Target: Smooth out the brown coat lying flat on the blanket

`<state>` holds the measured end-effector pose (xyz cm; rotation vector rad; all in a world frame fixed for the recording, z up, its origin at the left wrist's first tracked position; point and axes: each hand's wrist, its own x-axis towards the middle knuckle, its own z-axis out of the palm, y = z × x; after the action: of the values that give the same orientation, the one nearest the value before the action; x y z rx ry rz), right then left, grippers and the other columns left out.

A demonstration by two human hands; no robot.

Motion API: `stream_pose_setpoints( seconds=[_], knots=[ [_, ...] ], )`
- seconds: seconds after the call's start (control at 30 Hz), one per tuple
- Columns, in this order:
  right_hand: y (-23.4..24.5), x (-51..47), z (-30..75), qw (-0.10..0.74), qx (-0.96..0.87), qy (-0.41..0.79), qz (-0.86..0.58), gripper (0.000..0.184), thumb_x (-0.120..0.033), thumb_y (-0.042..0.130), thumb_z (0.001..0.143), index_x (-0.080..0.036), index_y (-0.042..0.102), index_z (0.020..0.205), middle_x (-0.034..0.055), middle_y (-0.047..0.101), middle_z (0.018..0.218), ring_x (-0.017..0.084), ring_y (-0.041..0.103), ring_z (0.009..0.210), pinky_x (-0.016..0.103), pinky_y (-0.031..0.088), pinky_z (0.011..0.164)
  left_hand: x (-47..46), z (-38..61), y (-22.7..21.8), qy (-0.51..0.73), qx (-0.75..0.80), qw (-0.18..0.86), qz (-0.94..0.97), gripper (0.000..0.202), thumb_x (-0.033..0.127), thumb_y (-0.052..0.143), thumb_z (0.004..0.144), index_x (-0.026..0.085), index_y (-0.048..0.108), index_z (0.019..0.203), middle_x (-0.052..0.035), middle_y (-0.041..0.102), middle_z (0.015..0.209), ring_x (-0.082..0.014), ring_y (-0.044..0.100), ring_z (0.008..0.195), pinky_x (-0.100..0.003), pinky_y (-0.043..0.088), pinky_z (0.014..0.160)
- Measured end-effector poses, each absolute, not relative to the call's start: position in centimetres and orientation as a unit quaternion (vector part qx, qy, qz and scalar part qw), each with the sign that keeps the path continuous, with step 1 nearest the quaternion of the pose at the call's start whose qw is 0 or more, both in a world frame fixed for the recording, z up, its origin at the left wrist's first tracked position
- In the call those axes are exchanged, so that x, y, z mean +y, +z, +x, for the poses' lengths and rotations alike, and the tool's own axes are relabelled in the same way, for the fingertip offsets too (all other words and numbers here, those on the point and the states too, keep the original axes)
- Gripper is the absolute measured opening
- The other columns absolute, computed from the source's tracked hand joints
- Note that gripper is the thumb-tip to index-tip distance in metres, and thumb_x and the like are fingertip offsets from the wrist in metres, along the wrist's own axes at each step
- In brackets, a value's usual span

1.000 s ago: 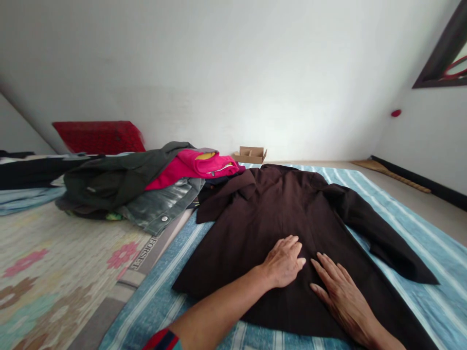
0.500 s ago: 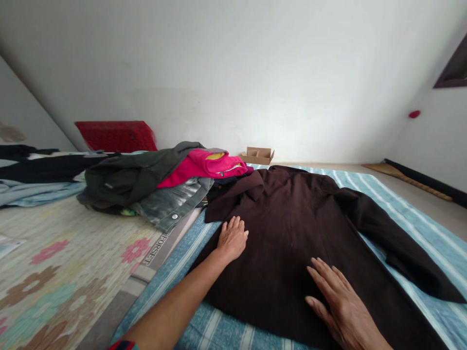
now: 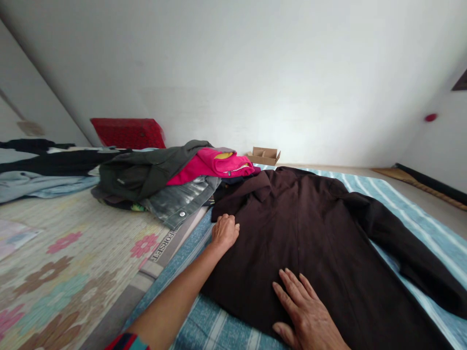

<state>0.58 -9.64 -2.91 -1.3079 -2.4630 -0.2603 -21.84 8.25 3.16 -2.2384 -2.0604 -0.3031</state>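
A dark brown jacket (image 3: pixel 310 233) lies spread out, back up, on a blue striped sheet (image 3: pixel 419 218). My left hand (image 3: pixel 225 231) rests at the jacket's left edge near the folded sleeve, its fingers curled onto the cloth. Lower on the jacket's back, my right hand (image 3: pixel 306 311) lies flat with fingers stretched and apart. The jacket's right sleeve (image 3: pixel 408 253) reaches out toward the right edge of the view.
A heap of clothes lies left of the jacket: a dark green garment (image 3: pixel 146 170), a pink one (image 3: pixel 215 165) and a denim jacket (image 3: pixel 178 201). A flowered mat (image 3: pixel 73 253) covers the left. Red pillow (image 3: pixel 127 132) and small cardboard box (image 3: pixel 264 155) stand by the wall.
My left hand slid from the middle of the jacket's back out to its left edge and curled there. My right hand shifted left and nearer. The view turned leftward.
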Motion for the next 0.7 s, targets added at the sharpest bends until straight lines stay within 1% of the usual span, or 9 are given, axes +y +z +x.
stream_pose_setpoints(
  seconds=[0.13,0.27,0.33,0.4,0.47,0.57,0.7],
  knots=[
    [-2.8,-9.6,0.7,0.169,-0.867,-0.111,-0.456,0.064,-0.046,0.059,0.077,-0.022,0.043,0.134,0.0117,0.041,0.138,0.029,0.042,0.124,0.047,0.044,0.095,9.3,-21.8,3.3,-0.110,-0.684,0.011,-0.721,0.020,0.016,0.043,0.080,0.016,0.063,0.084,-0.0117,0.063,0.095,-0.0235,0.058,0.092,-0.030,0.043,0.075],
    [-2.4,-9.4,0.4,0.182,-0.868,-0.121,-0.445,0.061,-0.051,0.056,0.078,-0.020,0.047,0.131,0.0140,0.045,0.135,0.030,0.044,0.123,0.046,0.045,0.093,10.7,-22.7,3.5,-0.111,-0.703,-0.043,-0.701,0.017,0.019,0.045,0.078,0.017,0.063,0.078,-0.0069,0.067,0.083,-0.0186,0.062,0.079,-0.025,0.041,0.064],
    [-2.3,-9.2,0.2,0.187,-0.871,-0.119,-0.439,0.063,-0.054,0.054,0.079,-0.020,0.046,0.132,0.0143,0.044,0.135,0.030,0.043,0.124,0.046,0.045,0.093,11.3,-23.2,3.5,-0.105,-0.707,-0.066,-0.696,0.016,0.018,0.045,0.078,0.017,0.062,0.076,-0.0053,0.067,0.079,-0.0164,0.062,0.074,-0.023,0.039,0.058],
    [-2.3,-9.1,0.0,0.192,-0.873,-0.113,-0.434,0.066,-0.056,0.052,0.079,-0.020,0.044,0.133,0.0141,0.043,0.136,0.030,0.042,0.124,0.046,0.044,0.094,11.6,-23.6,3.4,-0.098,-0.708,-0.076,-0.695,0.016,0.017,0.045,0.077,0.017,0.061,0.074,-0.0056,0.068,0.079,-0.0158,0.063,0.074,-0.022,0.038,0.057],
    [-2.4,-8.9,-0.1,0.198,-0.875,-0.103,-0.430,0.067,-0.058,0.050,0.079,-0.020,0.042,0.134,0.0136,0.043,0.137,0.030,0.040,0.125,0.046,0.043,0.094,11.5,-23.8,3.2,-0.091,-0.705,-0.073,-0.699,0.016,0.016,0.044,0.078,0.016,0.060,0.076,-0.0066,0.068,0.080,-0.0167,0.063,0.077,-0.023,0.039,0.060],
    [-2.7,-8.8,-0.1,0.200,-0.878,-0.081,-0.428,0.068,-0.058,0.050,0.080,-0.020,0.040,0.136,0.0129,0.041,0.138,0.031,0.038,0.126,0.047,0.040,0.097,11.2,-23.9,3.1,-0.078,-0.696,-0.062,-0.711,0.014,0.021,0.044,0.082,0.017,0.058,0.084,-0.0075,0.067,0.084,-0.0191,0.064,0.083,-0.024,0.040,0.064],
    [-3.0,-8.8,-0.2,0.202,-0.873,-0.058,-0.440,0.068,-0.059,0.052,0.078,-0.021,0.042,0.135,0.0132,0.041,0.138,0.031,0.038,0.127,0.047,0.039,0.099,10.6,-24.0,3.1,-0.055,-0.678,-0.046,-0.731,0.018,0.026,0.042,0.085,0.017,0.054,0.095,-0.0107,0.068,0.086,-0.0233,0.065,0.083,-0.027,0.042,0.065]
  ],
)
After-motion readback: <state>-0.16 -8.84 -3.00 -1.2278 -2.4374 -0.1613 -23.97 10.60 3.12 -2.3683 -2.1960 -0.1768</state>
